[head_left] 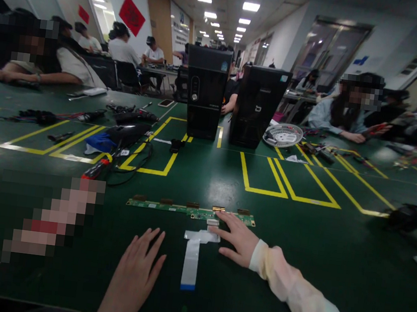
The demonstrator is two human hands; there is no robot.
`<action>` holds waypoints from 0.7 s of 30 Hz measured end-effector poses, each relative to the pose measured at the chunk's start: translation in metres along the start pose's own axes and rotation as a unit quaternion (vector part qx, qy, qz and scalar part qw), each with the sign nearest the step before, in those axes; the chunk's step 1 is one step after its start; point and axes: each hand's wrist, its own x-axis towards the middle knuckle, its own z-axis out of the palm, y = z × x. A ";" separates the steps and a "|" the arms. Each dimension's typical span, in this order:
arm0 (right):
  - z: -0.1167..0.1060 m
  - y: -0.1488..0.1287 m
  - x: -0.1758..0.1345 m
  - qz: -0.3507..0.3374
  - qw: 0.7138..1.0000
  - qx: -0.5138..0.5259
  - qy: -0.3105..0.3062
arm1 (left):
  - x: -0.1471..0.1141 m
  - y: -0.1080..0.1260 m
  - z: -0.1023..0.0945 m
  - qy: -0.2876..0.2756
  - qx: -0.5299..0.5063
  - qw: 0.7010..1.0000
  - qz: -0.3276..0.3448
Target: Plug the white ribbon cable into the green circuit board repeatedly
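A long, narrow green circuit board (166, 207) with gold tabs along its far edge lies crosswise in front of me. From its connector (213, 223) a white flat ribbon cable (191, 261) bends toward me and ends in a blue tip. My right hand (239, 238) rests with fingers spread, one fingertip over the board and another at the cable's upper end near the connector. To the left of the cable, my left hand (137, 269) lies on the green table (251, 303), fingers stretched out and holding nothing.
Two black computer towers (206, 92) (258, 106) stand ahead. An electric screwdriver (96, 168) with a red-and-black body lies at left, by cables and a blue cloth-like item (99, 142). A white basket (283, 135) sits right of the towers. Yellow tape marks the table; people sit around it.
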 end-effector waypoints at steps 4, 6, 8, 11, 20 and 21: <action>0.000 -0.002 0.000 0.015 1.000 0.000 -0.019 | 0.012 0.007 0.000 -0.019 -0.019 1.000 0.015; 0.003 -0.003 -0.002 0.030 0.999 -0.007 -0.015 | 0.017 0.011 -0.001 -0.020 -0.027 0.999 0.018; 0.006 -0.003 -0.009 0.046 0.999 -0.016 -0.007 | 0.020 0.012 -0.001 -0.020 -0.033 0.999 0.014; 0.009 -0.002 -0.026 0.053 0.998 -0.024 -0.001 | 0.022 0.012 -0.002 -0.017 -0.040 0.999 0.010; 0.019 0.008 -0.136 0.157 0.979 -0.115 0.059 | 0.021 0.013 -0.003 -0.017 -0.039 0.999 0.010; 0.020 0.009 -0.149 0.175 0.974 -0.128 0.065 | 0.021 0.013 -0.003 -0.018 -0.039 0.999 0.011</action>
